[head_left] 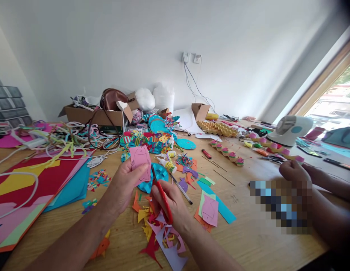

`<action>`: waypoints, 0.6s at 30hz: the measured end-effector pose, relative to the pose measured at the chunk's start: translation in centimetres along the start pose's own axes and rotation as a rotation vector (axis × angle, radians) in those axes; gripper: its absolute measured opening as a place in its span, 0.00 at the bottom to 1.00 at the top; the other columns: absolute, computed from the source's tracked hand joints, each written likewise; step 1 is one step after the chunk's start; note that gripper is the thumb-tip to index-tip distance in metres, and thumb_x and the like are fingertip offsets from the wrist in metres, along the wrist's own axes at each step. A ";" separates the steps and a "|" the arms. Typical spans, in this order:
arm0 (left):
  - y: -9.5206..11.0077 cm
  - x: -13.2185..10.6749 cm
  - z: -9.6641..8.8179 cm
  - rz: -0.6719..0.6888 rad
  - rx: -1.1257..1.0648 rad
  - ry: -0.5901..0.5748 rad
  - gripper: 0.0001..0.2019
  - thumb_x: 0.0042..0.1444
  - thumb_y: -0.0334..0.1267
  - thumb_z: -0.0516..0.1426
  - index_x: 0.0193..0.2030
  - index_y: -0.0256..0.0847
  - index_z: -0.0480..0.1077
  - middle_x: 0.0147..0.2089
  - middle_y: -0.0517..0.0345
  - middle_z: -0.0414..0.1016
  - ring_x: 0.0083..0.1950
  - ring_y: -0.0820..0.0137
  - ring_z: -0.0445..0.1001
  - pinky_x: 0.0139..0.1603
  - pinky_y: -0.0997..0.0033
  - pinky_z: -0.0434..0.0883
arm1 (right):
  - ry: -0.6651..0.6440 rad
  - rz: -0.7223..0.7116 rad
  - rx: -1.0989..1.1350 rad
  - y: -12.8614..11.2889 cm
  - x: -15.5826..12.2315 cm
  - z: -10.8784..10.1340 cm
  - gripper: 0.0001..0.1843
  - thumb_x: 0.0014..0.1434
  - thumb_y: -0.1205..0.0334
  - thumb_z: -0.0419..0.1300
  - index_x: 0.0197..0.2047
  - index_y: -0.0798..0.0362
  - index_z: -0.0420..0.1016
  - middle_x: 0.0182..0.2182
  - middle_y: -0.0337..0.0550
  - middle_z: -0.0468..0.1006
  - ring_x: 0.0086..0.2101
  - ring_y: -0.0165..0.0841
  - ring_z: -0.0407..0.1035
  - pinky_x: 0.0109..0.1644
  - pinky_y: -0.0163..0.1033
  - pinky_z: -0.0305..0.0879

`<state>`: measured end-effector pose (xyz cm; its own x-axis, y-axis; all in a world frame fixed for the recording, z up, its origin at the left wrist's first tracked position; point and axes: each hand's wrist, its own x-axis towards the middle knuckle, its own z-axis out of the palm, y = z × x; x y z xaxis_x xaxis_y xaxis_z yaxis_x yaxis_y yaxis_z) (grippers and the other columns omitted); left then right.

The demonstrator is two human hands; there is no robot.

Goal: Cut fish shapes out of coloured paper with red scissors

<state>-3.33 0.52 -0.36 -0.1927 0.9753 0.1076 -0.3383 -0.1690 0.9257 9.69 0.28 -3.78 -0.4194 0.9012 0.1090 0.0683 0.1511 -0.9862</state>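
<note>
Between the thumb and fingers of my left hand (126, 182) is an upright piece of pink paper (140, 155) with a fish outline drawn on it. My right hand (173, 205) grips red-handled scissors (165, 203), whose blades point up beside the paper's right edge; whether they touch it I cannot tell. Behind the paper lies a blue paper disc (160, 173), partly hidden. Below my hands is a heap of coloured paper scraps (163, 237). Right of my right hand rests another pink paper with a fish drawing (210, 210), on top of other sheets.
Glue bottles (167, 165), a pen (182, 190) and a red utility knife (206, 153) lie ahead. Coloured sheets (50, 180) cover the left side. A cardboard box (98, 116) and a white fan (286, 130) stand farther back. Another person's hands (294, 171) are at the right.
</note>
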 end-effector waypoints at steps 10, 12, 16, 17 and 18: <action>0.0 -0.3 0.5 -0.018 0.011 0.004 0.05 0.39 0.35 0.63 0.25 0.39 0.74 0.23 0.65 0.75 0.25 0.73 0.69 0.28 0.75 0.67 | 0.015 0.010 0.034 0.2 0.0 0.0 0.26 0.54 0.39 0.55 0.19 0.50 0.56 0.13 0.30 0.55 0.16 0.24 0.51 0.19 0.31 0.48; -0.1 -0.3 0.4 -0.012 0.011 0.003 0.05 0.39 0.35 0.63 0.25 0.39 0.74 0.22 0.65 0.74 0.25 0.73 0.69 0.28 0.75 0.67 | 0.016 0.011 0.033 0.2 0.0 0.0 0.26 0.54 0.39 0.55 0.19 0.50 0.56 0.13 0.29 0.56 0.16 0.24 0.51 0.19 0.31 0.48; -0.1 -0.2 0.3 -0.009 0.008 -0.006 0.05 0.39 0.35 0.63 0.25 0.39 0.74 0.22 0.65 0.74 0.25 0.74 0.68 0.29 0.76 0.67 | 0.006 -0.004 0.023 0.2 0.0 0.0 0.26 0.55 0.39 0.54 0.20 0.50 0.56 0.13 0.29 0.56 0.16 0.24 0.51 0.19 0.31 0.48; -0.1 -0.2 0.3 -0.012 0.005 -0.005 0.05 0.39 0.35 0.63 0.25 0.39 0.74 0.22 0.65 0.74 0.25 0.75 0.68 0.28 0.76 0.67 | 0.006 -0.009 0.018 0.3 -0.1 0.0 0.26 0.55 0.39 0.54 0.20 0.50 0.56 0.13 0.29 0.56 0.16 0.24 0.51 0.19 0.31 0.48; 0.0 -0.3 0.3 -0.015 0.002 -0.005 0.05 0.39 0.35 0.63 0.25 0.39 0.74 0.22 0.66 0.74 0.25 0.75 0.68 0.28 0.77 0.67 | 0.008 -0.013 0.011 0.3 -0.1 0.0 0.26 0.55 0.39 0.54 0.20 0.50 0.56 0.13 0.29 0.56 0.16 0.24 0.51 0.19 0.31 0.47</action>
<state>-2.97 0.33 -0.27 -0.1828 0.9785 0.0952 -0.3398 -0.1537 0.9279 9.77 0.29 -4.08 -0.4128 0.9025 0.1230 0.0525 0.1584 -0.9860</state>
